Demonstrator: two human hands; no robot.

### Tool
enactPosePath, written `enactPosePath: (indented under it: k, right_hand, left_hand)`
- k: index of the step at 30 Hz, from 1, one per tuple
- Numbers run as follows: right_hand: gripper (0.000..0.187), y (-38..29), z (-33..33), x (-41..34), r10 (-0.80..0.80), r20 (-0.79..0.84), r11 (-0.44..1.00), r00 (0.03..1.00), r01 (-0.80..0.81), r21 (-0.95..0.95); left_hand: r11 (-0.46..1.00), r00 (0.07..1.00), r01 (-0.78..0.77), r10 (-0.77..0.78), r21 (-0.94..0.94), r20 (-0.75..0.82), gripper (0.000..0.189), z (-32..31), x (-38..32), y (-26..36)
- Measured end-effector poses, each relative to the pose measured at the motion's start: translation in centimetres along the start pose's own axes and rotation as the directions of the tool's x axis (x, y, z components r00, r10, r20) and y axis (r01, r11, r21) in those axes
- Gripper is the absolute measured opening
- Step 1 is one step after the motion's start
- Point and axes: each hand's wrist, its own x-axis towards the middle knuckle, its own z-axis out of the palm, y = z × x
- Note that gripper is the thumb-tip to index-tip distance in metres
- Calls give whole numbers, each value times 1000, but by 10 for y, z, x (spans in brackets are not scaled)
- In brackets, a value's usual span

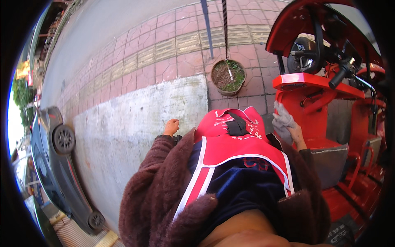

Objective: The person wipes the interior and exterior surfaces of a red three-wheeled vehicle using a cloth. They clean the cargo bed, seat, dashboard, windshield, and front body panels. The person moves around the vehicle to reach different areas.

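Observation:
My right hand (297, 135) grips a bunched grey cloth (282, 120) by my side. The cloth is beside the red front panel of a small motor tricycle (318, 120), and I cannot tell whether they touch. My left hand (172, 127) hangs over the pale concrete paving (139, 108), its fingers loosely curled with nothing visible in them. Between my hands is the red apron (237, 151) with white edging that I wear. A black strap or cloth piece (237, 124) lies on its front, and the apron bears writing.
The tricycle's handlebar grip (338, 77) juts out at the right, under a red canopy (290, 21). Ahead stands a round planter (228, 77) with soil and moss, beside a thin grey post (207, 27). A dark car (58, 166) is parked at left. Pink tiles (145, 68) border the road.

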Motion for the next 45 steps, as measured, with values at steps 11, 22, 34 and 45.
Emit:
enactPosePath:
  k: [11,22,34,45]
  right_hand:
    - [41,-5,-16,109,67,-100,987,993,-52,152]
    - [44,-95,71,155,-196,142,933,970,230,-278]
    - [43,-287,220,224,-307,231,934,923,338,-112]
    - [44,-445,402,419,-383,304,922,872,381,68]
  left_hand:
    - [994,996,89,-88,-67,24,34,49,-99,-48]
    - [979,984,-3,-33,-202,-178,32,8,-93,-112]
    - [785,908,182,-365,-592,-205,31,-3,-114,-228]
    - [547,866,105,-460,-831,-194,41,-143,36,-140]
